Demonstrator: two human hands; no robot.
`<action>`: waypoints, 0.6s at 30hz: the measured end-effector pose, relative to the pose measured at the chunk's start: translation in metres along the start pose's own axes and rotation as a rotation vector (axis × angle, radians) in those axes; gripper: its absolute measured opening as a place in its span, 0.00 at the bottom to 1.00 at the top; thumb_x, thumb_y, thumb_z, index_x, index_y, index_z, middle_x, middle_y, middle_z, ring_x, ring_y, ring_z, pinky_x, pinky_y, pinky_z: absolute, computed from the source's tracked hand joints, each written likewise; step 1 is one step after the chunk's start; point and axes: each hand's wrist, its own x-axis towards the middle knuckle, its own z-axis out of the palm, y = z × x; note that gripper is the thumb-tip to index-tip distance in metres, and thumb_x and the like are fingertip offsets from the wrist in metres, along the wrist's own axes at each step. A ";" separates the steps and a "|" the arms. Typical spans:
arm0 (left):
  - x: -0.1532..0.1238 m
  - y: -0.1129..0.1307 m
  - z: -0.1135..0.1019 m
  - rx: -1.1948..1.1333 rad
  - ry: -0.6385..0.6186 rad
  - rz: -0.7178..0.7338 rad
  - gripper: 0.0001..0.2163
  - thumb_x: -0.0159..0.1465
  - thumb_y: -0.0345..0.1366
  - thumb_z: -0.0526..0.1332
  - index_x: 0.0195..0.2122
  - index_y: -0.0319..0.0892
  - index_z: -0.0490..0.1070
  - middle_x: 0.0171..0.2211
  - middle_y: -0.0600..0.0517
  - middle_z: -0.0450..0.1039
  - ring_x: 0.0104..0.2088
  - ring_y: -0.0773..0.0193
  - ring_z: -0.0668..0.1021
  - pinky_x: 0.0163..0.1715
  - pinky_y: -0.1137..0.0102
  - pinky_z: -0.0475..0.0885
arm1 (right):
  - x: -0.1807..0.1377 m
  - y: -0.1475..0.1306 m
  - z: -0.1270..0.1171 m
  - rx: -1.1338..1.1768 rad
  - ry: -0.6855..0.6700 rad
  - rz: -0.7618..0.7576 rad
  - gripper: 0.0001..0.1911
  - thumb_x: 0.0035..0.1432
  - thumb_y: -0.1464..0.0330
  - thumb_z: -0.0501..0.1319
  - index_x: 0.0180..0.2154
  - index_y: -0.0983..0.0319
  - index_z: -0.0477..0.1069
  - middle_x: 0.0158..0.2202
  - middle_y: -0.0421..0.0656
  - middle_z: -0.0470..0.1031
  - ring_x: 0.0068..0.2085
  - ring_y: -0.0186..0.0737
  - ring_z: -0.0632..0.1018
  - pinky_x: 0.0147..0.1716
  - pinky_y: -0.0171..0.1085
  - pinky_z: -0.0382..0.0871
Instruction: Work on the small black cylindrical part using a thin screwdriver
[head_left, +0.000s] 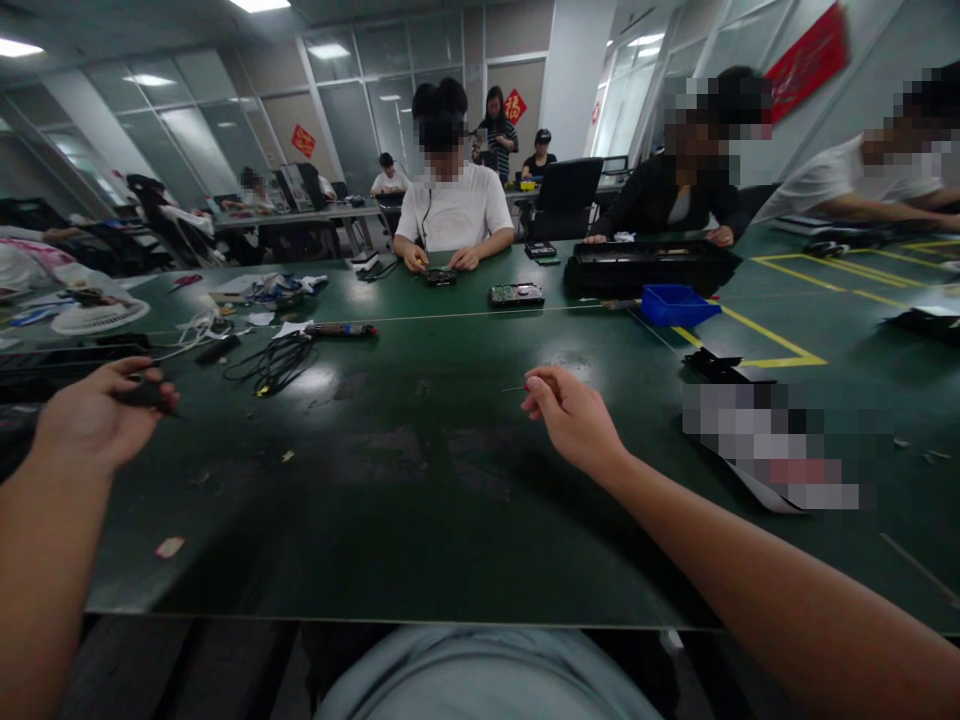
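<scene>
Over the left side of the green table, my left hand (101,415) is closed around a small dark object (146,393) whose kind I cannot make out. A thin dark tip sticks out below its fingers. Near the middle, just above the tabletop, my right hand (574,410) pinches a small screwdriver (513,389). Its slim metal shaft points left, while the handle is mostly hidden in the fingers. The two hands are far apart, with the bare green tabletop (390,530) between them.
Black cable (277,362) and a pen-shaped electric tool (341,330) lie beyond my left hand. Farther off are a hard drive (516,295), a blue tray (679,306) and a long black casing (651,268). A pale packet (772,460) lies right. A person (454,210) works opposite.
</scene>
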 end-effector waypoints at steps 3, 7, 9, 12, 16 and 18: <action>-0.024 0.013 0.043 -0.152 -0.117 -0.043 0.14 0.45 0.21 0.54 0.33 0.39 0.65 0.26 0.54 0.65 0.29 0.66 0.70 0.31 0.72 0.71 | 0.000 0.000 0.000 -0.015 0.001 0.002 0.15 0.69 0.58 0.53 0.46 0.59 0.71 0.32 0.43 0.79 0.32 0.41 0.80 0.34 0.40 0.72; -0.054 0.018 0.098 -0.211 -0.293 -0.079 0.13 0.45 0.22 0.55 0.33 0.38 0.67 0.27 0.52 0.65 0.28 0.64 0.70 0.30 0.71 0.69 | -0.001 0.000 0.000 -0.010 0.000 -0.015 0.15 0.68 0.58 0.53 0.47 0.59 0.71 0.34 0.43 0.80 0.34 0.42 0.80 0.35 0.41 0.72; -0.069 0.014 0.124 -0.197 -0.404 -0.105 0.13 0.44 0.23 0.55 0.33 0.37 0.68 0.27 0.51 0.65 0.27 0.64 0.70 0.29 0.72 0.68 | -0.002 0.000 0.001 -0.006 -0.001 -0.021 0.15 0.68 0.58 0.54 0.48 0.60 0.71 0.35 0.44 0.80 0.35 0.42 0.80 0.36 0.41 0.73; -0.095 0.006 0.160 -0.172 -0.579 -0.138 0.12 0.45 0.24 0.56 0.33 0.36 0.69 0.28 0.49 0.67 0.29 0.63 0.71 0.31 0.70 0.68 | -0.003 -0.001 0.002 -0.003 -0.002 -0.033 0.15 0.67 0.59 0.56 0.49 0.60 0.70 0.38 0.46 0.80 0.38 0.44 0.80 0.39 0.43 0.73; -0.131 -0.005 0.203 -0.097 -0.843 -0.095 0.11 0.50 0.28 0.56 0.34 0.36 0.72 0.30 0.48 0.69 0.31 0.62 0.71 0.32 0.69 0.66 | -0.003 -0.002 0.002 -0.016 -0.013 -0.066 0.13 0.65 0.64 0.57 0.50 0.60 0.69 0.42 0.48 0.80 0.41 0.45 0.80 0.42 0.45 0.73; -0.148 -0.007 0.221 -0.055 -0.934 -0.058 0.11 0.51 0.28 0.55 0.35 0.36 0.72 0.30 0.49 0.69 0.31 0.62 0.71 0.34 0.69 0.66 | -0.002 -0.001 0.003 -0.023 -0.017 -0.082 0.13 0.65 0.66 0.55 0.51 0.60 0.69 0.42 0.48 0.80 0.41 0.45 0.80 0.42 0.45 0.73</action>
